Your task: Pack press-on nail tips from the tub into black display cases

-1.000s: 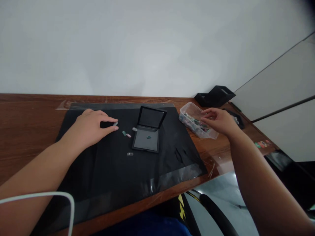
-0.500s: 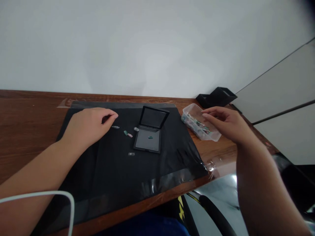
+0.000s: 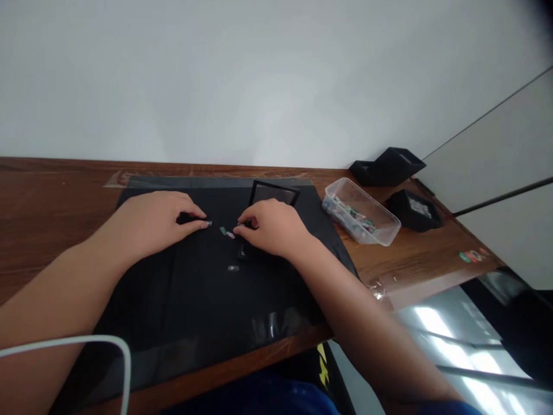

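My left hand rests on the black mat, thumb and forefinger pinched at a small, shiny false nail. My right hand reaches across the open black flip case, hiding most of its base. Its thumb and forefinger close around a tiny piece that looks like another false nail, largely covered by the fingertips. Between the hands lie a green false nail and a pinkish one, end to end. A clear one lies nearer me.
A clear plastic box of small colourful packets stands right of the mat. Behind it are a black angular holder and a black box with pale contents. A white cable crosses at lower left.
My right hand has moved left from the plastic box to the flip case, its fingers now at the pale nail beside it. My left fingertips have come down to the nail near them.
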Available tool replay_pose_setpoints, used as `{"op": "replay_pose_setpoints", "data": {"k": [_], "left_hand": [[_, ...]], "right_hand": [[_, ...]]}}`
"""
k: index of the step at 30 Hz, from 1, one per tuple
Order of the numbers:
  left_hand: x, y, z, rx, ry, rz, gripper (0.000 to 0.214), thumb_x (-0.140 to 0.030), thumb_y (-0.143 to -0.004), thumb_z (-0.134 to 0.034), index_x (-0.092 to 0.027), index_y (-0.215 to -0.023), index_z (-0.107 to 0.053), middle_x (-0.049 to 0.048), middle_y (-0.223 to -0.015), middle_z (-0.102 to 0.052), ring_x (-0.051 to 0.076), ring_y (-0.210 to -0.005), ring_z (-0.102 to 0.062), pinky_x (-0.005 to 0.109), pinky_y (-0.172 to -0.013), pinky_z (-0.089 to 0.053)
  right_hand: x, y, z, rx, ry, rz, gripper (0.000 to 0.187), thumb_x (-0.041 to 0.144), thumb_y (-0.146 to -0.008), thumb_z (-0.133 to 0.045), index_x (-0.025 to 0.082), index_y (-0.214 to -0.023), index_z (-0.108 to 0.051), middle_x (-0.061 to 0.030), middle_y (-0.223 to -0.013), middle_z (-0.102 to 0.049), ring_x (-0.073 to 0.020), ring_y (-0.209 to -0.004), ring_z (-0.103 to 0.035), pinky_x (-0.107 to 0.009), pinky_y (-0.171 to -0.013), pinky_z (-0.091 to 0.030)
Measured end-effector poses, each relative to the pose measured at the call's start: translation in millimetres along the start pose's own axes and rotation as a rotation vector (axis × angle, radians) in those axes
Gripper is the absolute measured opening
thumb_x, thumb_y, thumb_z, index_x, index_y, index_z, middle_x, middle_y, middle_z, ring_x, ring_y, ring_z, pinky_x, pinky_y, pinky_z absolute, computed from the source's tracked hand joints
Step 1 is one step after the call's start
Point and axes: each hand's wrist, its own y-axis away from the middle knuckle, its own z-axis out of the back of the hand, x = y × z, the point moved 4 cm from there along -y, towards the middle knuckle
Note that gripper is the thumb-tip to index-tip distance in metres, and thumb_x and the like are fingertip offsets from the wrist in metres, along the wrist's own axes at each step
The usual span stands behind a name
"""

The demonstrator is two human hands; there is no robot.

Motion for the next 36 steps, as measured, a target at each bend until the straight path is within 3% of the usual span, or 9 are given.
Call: {"op": "replay_pose_setpoints", "data": {"k": [6,10,16,21,25,29,32,36], "left_hand": [[-4,-2,-4.8,0.041,0.112,-0.094,0.025,-0.054,-0.087,-0.06,-0.038,-0.086,-0.079,0.0008,-0.097,-0.079,0.027,-0.085,-0.072,0.038,-0.073,-0.053],[-9,-4,-6.1,0.026,0.123,-0.136,0.026,-0.051,-0.088,-0.058,-0.034,-0.09,-0.078,0.004,-0.1,-0.078,0.029,-0.095,-0.07,0.043,-0.085,-0.054],[-13,-5,-8.4,0.02,0.155,-0.166,0.027,-0.049,-0.089,-0.057,-0.032,-0.093,-0.077,0.0059,-0.105,-0.077,0.031,-0.101,-0.067,0.048,-0.092,-0.054],[-14,-4,-12.6,0.05,0.165,-0.163,0.031,-0.052,-0.092,-0.055,-0.032,-0.101,-0.078,0.0065,-0.108,-0.076,0.031,-0.105,-0.066,0.046,-0.093,-0.054],[-18,-4,-11.6,0.06,0.182,-0.161,0.032,-0.05,-0.095,-0.053,-0.031,-0.1,-0.078,0.0065,-0.107,-0.076,0.03,-0.102,-0.068,0.045,-0.094,-0.052],[-21,-5,-9.0,0.094,0.121,-0.154,0.034,-0.046,-0.096,-0.049,-0.029,-0.104,-0.077,0.0065,-0.111,-0.076,0.032,-0.106,-0.067,0.049,-0.097,-0.049],[-18,-5,-6.0,0.082,0.1,-0.119,0.035,-0.048,-0.096,-0.048,-0.03,-0.109,-0.075,0.0064,-0.113,-0.077,0.033,-0.107,-0.067,0.05,-0.095,-0.049],[-10,-4,-1.6,0.083,0.122,-0.051,0.037,-0.048,-0.097,-0.044,-0.031,-0.11,-0.074,0.0042,-0.115,-0.077,0.032,-0.105,-0.07,0.047,-0.094,-0.051]], "right_hand": [[1,6,-9,-0.042,0.068,-0.015,0.02,0.04,-0.092,-0.067,0.025,-0.092,-0.081,-0.0052,-0.093,-0.077,-0.0211,-0.082,-0.067,-0.029,-0.063,-0.04],[1,8,-1,-0.114,0.059,0.009,0.023,0.036,-0.097,-0.061,0.023,-0.088,-0.078,-0.0047,-0.095,-0.077,-0.0201,-0.083,-0.066,-0.03,-0.061,-0.036],[-13,23,16,-0.242,0.017,-0.007,0.019,0.035,-0.088,-0.068,0.023,-0.076,-0.074,-0.0021,-0.086,-0.075,-0.0181,-0.078,-0.064,-0.03,-0.061,-0.033],[-25,30,17,-0.157,0.085,-0.036,0.012,0.027,-0.083,-0.071,0.022,-0.072,-0.074,-0.0027,-0.084,-0.075,-0.0197,-0.079,-0.064,-0.031,-0.062,-0.031],[-25,29,16,-0.079,0.063,-0.025,0.009,0.032,-0.081,-0.077,0.023,-0.077,-0.076,-0.0012,-0.086,-0.076,-0.0188,-0.079,-0.064,-0.03,-0.062,-0.032],[-25,29,14,-0.008,0.005,-0.046,0.018,0.04,-0.08,-0.081,0.024,-0.086,-0.077,0.0011,-0.078,-0.075,-0.0156,-0.072,-0.063,-0.028,-0.062,-0.033],[-28,30,14,0.01,-0.061,-0.05,0.021,0.041,-0.08,-0.08,0.024,-0.093,-0.077,0.0021,-0.075,-0.074,-0.0142,-0.069,-0.063,-0.027,-0.062,-0.033],[-31,32,19,-0.006,-0.128,-0.007,0.008,0.029,-0.084,-0.072,0.023,-0.087,-0.076,0.0015,-0.079,-0.074,-0.0126,-0.069,-0.06,-0.027,-0.064,-0.034]]}}
